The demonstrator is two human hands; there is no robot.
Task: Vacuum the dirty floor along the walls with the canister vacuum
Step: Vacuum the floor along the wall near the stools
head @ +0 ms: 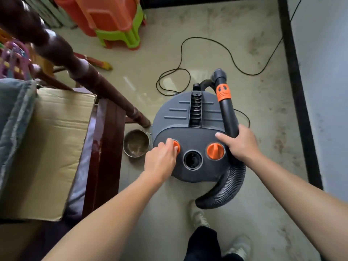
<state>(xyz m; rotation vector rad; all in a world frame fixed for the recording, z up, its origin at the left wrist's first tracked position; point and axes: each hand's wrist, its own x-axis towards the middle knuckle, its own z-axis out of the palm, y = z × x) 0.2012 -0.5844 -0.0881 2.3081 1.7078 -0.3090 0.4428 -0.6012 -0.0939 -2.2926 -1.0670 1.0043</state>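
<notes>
Here the vacuum (190, 132) sits on the floor (259, 102), right under both hands. The left hand (160, 161) pinches an orange knob (176, 146); the right hand (243, 146) wraps round the black hose (228, 113) beside it.

Vacuum (188, 113), bowl (136, 143), cord (181, 53) on floor (207, 25)

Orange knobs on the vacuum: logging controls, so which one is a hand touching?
The left orange knob, under the left hand; the right orange knob is untouched, the right hand gripping the black tube.
</notes>
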